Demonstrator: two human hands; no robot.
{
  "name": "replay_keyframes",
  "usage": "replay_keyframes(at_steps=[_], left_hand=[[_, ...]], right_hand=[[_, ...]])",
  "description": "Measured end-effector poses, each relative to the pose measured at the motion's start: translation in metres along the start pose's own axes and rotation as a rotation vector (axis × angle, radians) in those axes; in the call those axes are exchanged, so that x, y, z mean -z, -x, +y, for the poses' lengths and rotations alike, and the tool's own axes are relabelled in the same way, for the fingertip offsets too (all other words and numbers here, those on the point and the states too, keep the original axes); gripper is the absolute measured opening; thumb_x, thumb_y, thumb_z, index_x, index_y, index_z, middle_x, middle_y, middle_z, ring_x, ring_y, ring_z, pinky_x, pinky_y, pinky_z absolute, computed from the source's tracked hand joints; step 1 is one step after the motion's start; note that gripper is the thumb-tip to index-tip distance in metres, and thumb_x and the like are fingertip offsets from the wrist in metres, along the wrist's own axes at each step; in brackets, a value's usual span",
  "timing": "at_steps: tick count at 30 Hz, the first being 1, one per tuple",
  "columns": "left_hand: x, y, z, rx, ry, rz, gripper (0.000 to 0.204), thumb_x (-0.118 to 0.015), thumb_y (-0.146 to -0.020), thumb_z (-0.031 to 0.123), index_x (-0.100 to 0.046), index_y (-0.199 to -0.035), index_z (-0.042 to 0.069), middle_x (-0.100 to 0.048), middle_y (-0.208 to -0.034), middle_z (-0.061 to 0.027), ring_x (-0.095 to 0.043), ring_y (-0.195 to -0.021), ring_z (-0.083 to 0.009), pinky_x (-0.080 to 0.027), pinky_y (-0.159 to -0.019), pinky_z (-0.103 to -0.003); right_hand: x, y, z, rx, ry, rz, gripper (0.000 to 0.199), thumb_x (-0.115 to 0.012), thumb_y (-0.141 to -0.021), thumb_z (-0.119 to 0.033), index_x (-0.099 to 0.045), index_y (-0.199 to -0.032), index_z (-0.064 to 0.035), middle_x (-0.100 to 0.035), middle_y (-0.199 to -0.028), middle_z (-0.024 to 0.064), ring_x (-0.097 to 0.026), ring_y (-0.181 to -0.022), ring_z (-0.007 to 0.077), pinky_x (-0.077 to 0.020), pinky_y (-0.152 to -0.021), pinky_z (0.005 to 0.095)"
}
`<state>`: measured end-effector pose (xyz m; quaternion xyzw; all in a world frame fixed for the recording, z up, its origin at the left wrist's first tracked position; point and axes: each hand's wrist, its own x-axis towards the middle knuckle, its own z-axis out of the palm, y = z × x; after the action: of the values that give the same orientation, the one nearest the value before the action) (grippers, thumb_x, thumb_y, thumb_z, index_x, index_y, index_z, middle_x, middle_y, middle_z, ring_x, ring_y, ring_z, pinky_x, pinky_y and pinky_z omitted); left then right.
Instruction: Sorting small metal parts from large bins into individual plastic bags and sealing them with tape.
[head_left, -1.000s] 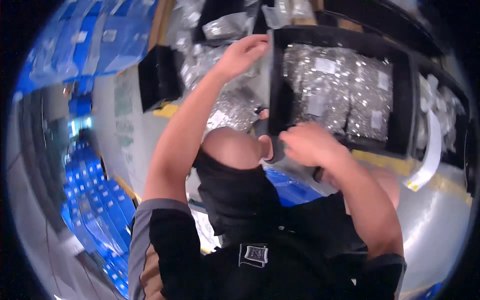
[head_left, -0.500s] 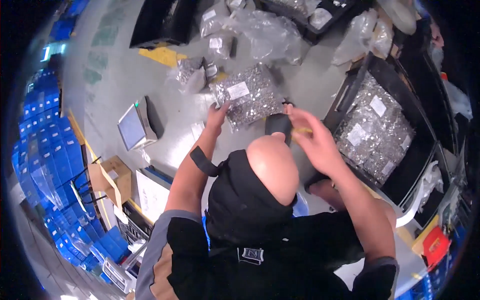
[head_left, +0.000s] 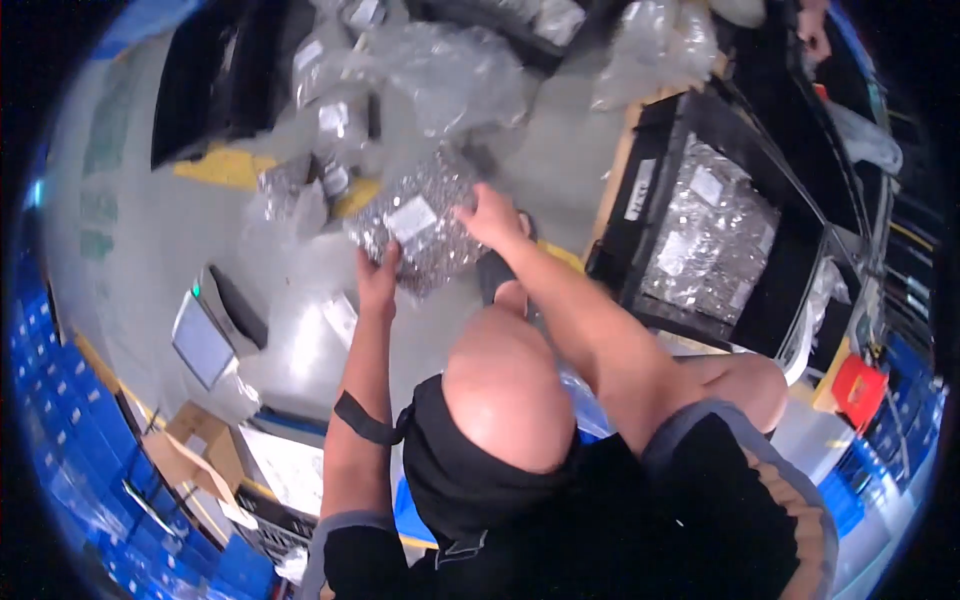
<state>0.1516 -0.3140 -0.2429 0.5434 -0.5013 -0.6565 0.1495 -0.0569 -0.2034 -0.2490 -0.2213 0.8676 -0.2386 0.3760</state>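
Observation:
A large clear plastic bag (head_left: 445, 190) full of small shiny metal parts, with a white label, is between my hands, ahead of my knees. My left hand (head_left: 378, 283) grips its near left edge, thumb on top. At its right side, my right hand (head_left: 492, 215) closes on the edge, fingers partly hidden. Whether the bag rests on the floor or is lifted a little, I cannot tell. Smaller bags of parts (head_left: 285, 190) lie just beyond its left end.
To my right, a black crate (head_left: 655, 145) holds similar labelled bags (head_left: 715, 235). A device with a flat screen (head_left: 203, 340) stands left, near an open cardboard box (head_left: 205, 440). Crumpled clear plastic (head_left: 450, 75) lies ahead. Another person's hand (head_left: 815, 38) shows at the upper right.
My right hand has come from beside the bag onto its right edge. My left hand stays on the bag. The whole view has shifted, so surroundings sit farther left.

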Motion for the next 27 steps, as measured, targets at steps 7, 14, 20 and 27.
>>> replay_keyframes(at_steps=[7,14,20,27], left_hand=[[-0.002,0.013,0.028,0.134,-0.081,-0.088,0.064,-0.065,-0.092,0.019,-0.031,-0.144,0.006,-0.060,-0.119,-0.0112,-0.059,-0.108,-0.0218,-0.050,-0.088,-0.039],[-0.065,0.080,0.182,0.029,0.003,-0.204,0.060,-0.058,-0.094,0.015,-0.029,-0.145,0.004,-0.050,-0.134,-0.0149,-0.053,-0.117,-0.0281,-0.046,-0.097,-0.046],[-0.238,0.153,0.258,-0.036,-0.060,-0.499,0.056,-0.062,-0.092,0.013,-0.036,-0.142,0.010,-0.053,-0.131,-0.0108,-0.051,-0.120,-0.0247,-0.047,-0.097,-0.045],[-0.464,0.179,0.159,-0.184,-0.050,-0.957,0.044,-0.062,-0.089,0.003,-0.042,-0.129,0.004,-0.056,-0.125,-0.0101,-0.053,-0.113,-0.0206,-0.042,-0.097,-0.036]], right_hand=[[0.012,-0.004,0.015,0.104,-0.201,-0.435,0.053,-0.071,-0.073,-0.031,-0.063,-0.111,0.0051,-0.068,-0.100,0.0231,-0.066,-0.092,0.0336,-0.0508,-0.081,0.0419],[0.148,0.089,-0.021,0.297,-0.824,-0.136,0.054,-0.065,-0.078,-0.019,-0.050,-0.124,0.0040,-0.059,-0.120,0.0235,-0.058,-0.111,0.0310,-0.0451,-0.094,0.0391],[0.319,0.151,0.069,0.334,-0.847,0.182,0.056,-0.062,-0.081,-0.010,-0.041,-0.131,0.0042,-0.055,-0.120,0.0180,-0.054,-0.111,0.0230,-0.0450,-0.094,0.0359],[0.406,0.210,0.244,0.062,-0.756,0.652,0.046,-0.058,-0.083,-0.010,-0.049,-0.127,0.0027,-0.059,-0.118,0.0146,-0.056,-0.110,0.0236,-0.0438,-0.096,0.0355]])
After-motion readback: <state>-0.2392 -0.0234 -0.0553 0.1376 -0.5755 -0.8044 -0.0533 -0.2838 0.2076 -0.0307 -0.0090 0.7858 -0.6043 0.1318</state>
